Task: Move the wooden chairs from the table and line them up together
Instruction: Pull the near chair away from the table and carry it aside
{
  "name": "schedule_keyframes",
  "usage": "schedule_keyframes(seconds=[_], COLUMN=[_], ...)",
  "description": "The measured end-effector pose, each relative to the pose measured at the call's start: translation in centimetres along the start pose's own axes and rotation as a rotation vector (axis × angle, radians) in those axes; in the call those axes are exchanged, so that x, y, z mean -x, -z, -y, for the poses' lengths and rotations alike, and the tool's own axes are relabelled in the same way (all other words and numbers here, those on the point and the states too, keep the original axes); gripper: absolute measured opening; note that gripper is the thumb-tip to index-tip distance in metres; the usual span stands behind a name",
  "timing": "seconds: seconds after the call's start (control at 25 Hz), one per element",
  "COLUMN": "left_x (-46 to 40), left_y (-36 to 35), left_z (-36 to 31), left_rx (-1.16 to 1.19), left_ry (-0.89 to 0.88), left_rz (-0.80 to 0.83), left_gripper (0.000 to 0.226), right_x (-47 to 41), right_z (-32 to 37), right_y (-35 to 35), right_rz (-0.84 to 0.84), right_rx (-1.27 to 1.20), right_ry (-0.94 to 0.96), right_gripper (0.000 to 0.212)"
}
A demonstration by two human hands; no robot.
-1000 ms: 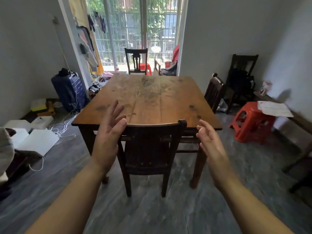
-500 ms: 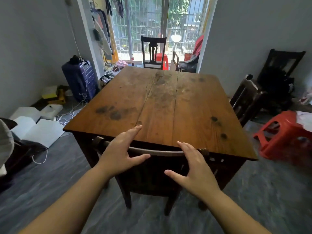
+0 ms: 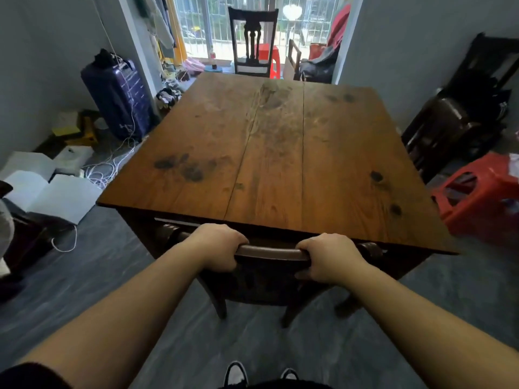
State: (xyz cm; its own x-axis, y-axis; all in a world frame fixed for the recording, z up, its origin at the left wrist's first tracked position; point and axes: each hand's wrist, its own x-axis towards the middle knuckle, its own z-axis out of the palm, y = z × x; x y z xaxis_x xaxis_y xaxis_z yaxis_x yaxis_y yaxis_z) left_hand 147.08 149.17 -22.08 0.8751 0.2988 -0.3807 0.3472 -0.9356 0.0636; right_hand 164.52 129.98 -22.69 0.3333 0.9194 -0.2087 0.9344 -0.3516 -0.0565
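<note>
A dark wooden chair (image 3: 269, 252) stands tucked under the near edge of the brown wooden table (image 3: 269, 153). My left hand (image 3: 220, 245) and my right hand (image 3: 328, 258) are both closed over its curved top rail, one on each side of the middle. A second dark chair (image 3: 252, 43) stands at the table's far end, facing me. A third dark chair (image 3: 446, 127) sits at the table's right side. Another dark chair (image 3: 494, 68) with black things on it stands against the right wall.
A red plastic stool (image 3: 480, 192) stands right of the table. A purple suitcase (image 3: 118, 94), white boxes (image 3: 53, 192) and loose white cords (image 3: 109, 167) crowd the floor on the left. Grey floor lies open around my feet (image 3: 237, 374).
I have stepped closer to the table. Both hands came down from open in the air onto the near chair's top rail and closed around it.
</note>
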Motion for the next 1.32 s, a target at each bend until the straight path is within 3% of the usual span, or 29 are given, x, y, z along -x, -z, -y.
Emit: schedule_keyframes(seconds=[0.08, 0.24, 0.64, 1.04, 1.32], left_x=[-0.1, 1.1, 6.9, 16.9, 23.5], left_y=[-0.2, -1.1, -1.5, -4.8, -7.3], left_z=[0.0, -0.3, -2.0, -13.9, -24.9], left_rx=[-0.041, -0.086, -0.009, 0.067, 0.077], left_ry=[-0.027, -0.069, 0.014, 0.346, 0.657], left_rz=[-0.043, -0.272, -0.318, -0.439, -0.514], left_gripper=[0.024, 0.026, 0.025, 0.029, 0.023], right_x=[-0.7, -0.4, 2.2, 6.9, 10.8], right_z=[0.0, -0.2, 0.7, -0.1, 0.5], right_y=[0.2, -0.1, 1.4, 2.5, 1.5], right_rz=[0.095, 0.052, -0.048, 0.047, -0.007], right_rx=[0.001, 0.017, 0.065, 0.111, 0.154], right_ry=[-0.007, 0.022, 0.221, 0.637, 0.987], right_gripper=[0.035, 0.027, 0.024, 0.032, 0.036])
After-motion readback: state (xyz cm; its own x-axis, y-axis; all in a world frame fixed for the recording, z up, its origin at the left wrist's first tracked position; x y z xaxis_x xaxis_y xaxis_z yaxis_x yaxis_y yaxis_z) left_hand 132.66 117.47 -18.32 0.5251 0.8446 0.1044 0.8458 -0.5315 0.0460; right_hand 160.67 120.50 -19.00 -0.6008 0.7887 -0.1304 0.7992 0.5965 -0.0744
